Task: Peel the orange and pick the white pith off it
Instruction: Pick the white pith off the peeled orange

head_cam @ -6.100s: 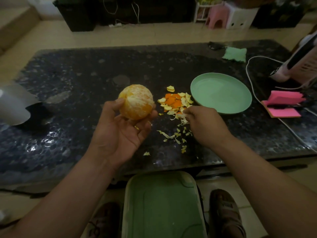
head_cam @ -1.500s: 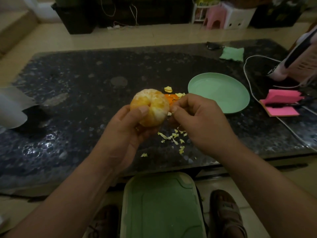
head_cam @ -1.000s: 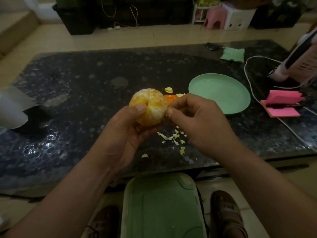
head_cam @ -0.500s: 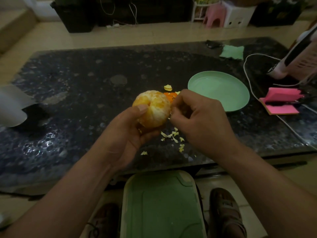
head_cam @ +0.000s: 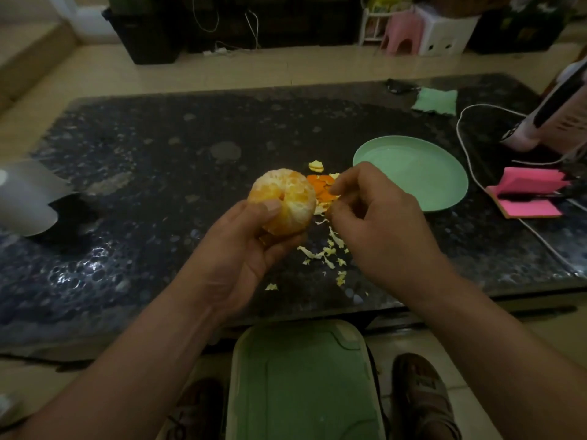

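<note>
Dim room, pale tiled floor (head_cam: pixel 286 71) beyond; in front, a dark speckled table (head_cam: pixel 158 147) filling most of the view; below its near edge, a green stool top (head_cam: pixel 301 382); on the right of the table, an empty green plate (head_cam: pixel 409 176), with a white cable (head_cam: pixel 463 144) curling past it toward pink sticky notes (head_cam: pixel 527 192); above the middle of the table, held clear of it, the orange (head_cam: pixel 287 214), patchy with white pith (head_cam: pixel 286 182) on top; cradled from below in the left grip (head_cam: pixel 235 249), fingers curled round it, thumb pressed on the near face; just beside it, the right grip (head_cam: pixel 378 223), thumb and forefinger pressed together, pinching by the look of it a wisp of that pith too small to make out; behind the fruit, a small heap of orange peel (head_cam: pixel 320 185); nearer, pale pith scraps (head_cam: pixel 324 254) scattered on the table. Judged from this: peeling done, no rind on the visible side; much pith off, white patches left along the top and seams; far side hidden; plate not yet used.
</note>
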`<action>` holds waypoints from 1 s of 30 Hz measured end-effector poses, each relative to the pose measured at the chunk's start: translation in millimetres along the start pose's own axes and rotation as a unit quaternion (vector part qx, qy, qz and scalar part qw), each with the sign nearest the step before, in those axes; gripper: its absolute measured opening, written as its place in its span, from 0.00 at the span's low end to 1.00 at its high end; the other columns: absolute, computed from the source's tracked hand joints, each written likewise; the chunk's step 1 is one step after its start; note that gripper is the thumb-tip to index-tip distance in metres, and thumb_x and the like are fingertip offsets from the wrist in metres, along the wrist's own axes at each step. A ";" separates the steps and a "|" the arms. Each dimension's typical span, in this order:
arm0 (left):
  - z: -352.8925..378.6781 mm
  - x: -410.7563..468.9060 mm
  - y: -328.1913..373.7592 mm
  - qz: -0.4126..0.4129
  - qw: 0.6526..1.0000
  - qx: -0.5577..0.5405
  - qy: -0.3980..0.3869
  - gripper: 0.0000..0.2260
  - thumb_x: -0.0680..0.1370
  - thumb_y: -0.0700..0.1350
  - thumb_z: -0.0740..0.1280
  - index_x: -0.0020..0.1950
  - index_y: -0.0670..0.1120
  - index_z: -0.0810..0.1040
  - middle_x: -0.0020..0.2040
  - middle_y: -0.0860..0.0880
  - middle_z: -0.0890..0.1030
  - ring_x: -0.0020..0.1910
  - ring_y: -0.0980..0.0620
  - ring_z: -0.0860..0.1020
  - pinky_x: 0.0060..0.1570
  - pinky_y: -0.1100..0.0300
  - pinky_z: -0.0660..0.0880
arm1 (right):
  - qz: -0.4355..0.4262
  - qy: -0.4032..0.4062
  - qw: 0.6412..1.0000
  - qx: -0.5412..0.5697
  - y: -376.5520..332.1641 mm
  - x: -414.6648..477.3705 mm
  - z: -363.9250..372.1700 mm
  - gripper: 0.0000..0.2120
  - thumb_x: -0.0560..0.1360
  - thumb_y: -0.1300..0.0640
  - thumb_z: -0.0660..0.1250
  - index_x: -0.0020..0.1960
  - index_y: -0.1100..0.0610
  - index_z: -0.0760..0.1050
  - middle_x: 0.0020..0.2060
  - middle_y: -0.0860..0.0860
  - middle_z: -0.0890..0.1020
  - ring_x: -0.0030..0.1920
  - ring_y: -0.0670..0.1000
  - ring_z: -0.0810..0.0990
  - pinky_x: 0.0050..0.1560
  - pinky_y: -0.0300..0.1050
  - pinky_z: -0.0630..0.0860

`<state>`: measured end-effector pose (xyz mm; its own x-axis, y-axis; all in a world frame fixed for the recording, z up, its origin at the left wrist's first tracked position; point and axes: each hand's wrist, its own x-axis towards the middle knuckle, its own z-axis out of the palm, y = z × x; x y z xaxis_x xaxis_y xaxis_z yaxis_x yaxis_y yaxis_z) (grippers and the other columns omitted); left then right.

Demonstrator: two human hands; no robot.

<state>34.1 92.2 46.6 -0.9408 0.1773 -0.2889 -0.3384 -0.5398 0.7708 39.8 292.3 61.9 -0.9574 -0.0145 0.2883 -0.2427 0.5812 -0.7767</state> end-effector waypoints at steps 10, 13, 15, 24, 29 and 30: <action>3.7 6.8 -3.8 0.023 1.000 -0.015 0.014 0.25 0.76 0.40 0.75 0.72 0.37 0.76 0.68 0.38 0.83 0.66 0.41 0.83 0.56 0.52 0.84 | 0.077 -0.017 0.997 -0.011 8.3 11.2 7.4 0.12 0.82 0.61 0.62 0.50 0.48 0.81 0.43 0.45 0.83 0.43 0.45 0.81 0.41 0.44 0.78; 5.9 5.3 -4.6 0.006 0.999 -0.032 0.024 0.24 0.76 0.41 0.72 0.71 0.38 0.76 0.69 0.38 0.83 0.67 0.41 0.83 0.54 0.53 0.85 | 0.092 -0.048 0.987 -0.119 16.4 18.6 11.4 0.11 0.84 0.55 0.60 0.47 0.53 0.79 0.41 0.48 0.81 0.41 0.49 0.79 0.42 0.51 0.77; 6.2 3.8 -4.6 -0.004 0.999 -0.041 0.021 0.23 0.75 0.41 0.71 0.70 0.38 0.78 0.67 0.39 0.84 0.66 0.41 0.84 0.53 0.54 0.85 | 0.098 -0.051 0.985 -0.129 18.5 19.5 11.2 0.18 0.85 0.48 0.62 0.41 0.57 0.76 0.35 0.51 0.79 0.35 0.51 0.76 0.38 0.53 0.75; 2.7 4.2 -1.1 -0.012 0.999 -0.033 -0.017 0.23 0.79 0.42 0.68 0.73 0.39 0.76 0.68 0.39 0.84 0.66 0.43 0.83 0.62 0.53 0.83 | 0.011 -0.026 0.999 0.029 -9.0 4.7 3.6 0.02 0.80 0.52 0.72 0.51 0.46 0.79 0.41 0.42 0.82 0.43 0.41 0.80 0.42 0.30 0.74; -2.5 8.0 -6.5 -0.001 0.999 -0.023 -0.023 0.28 0.77 0.41 0.71 0.77 0.36 0.72 0.71 0.37 0.81 0.70 0.40 0.81 0.64 0.50 0.82 | 0.012 -0.029 0.999 0.014 -9.7 2.0 5.6 0.03 0.80 0.52 0.72 0.49 0.47 0.79 0.38 0.41 0.81 0.41 0.41 0.80 0.40 0.32 0.75; -2.9 8.3 -6.8 0.006 1.000 -0.019 -0.019 0.30 0.76 0.41 0.72 0.77 0.37 0.71 0.71 0.37 0.81 0.70 0.40 0.81 0.64 0.50 0.82 | 0.020 -0.033 0.999 0.017 -9.9 1.9 5.1 0.04 0.80 0.52 0.73 0.48 0.47 0.79 0.37 0.42 0.81 0.40 0.41 0.80 0.39 0.32 0.75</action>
<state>28.6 95.0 37.3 -0.9448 0.2021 -0.2579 -0.3276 -0.5727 0.7514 39.6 282.3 67.3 -0.9742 -0.0458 0.2210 -0.2088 0.5543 -0.8057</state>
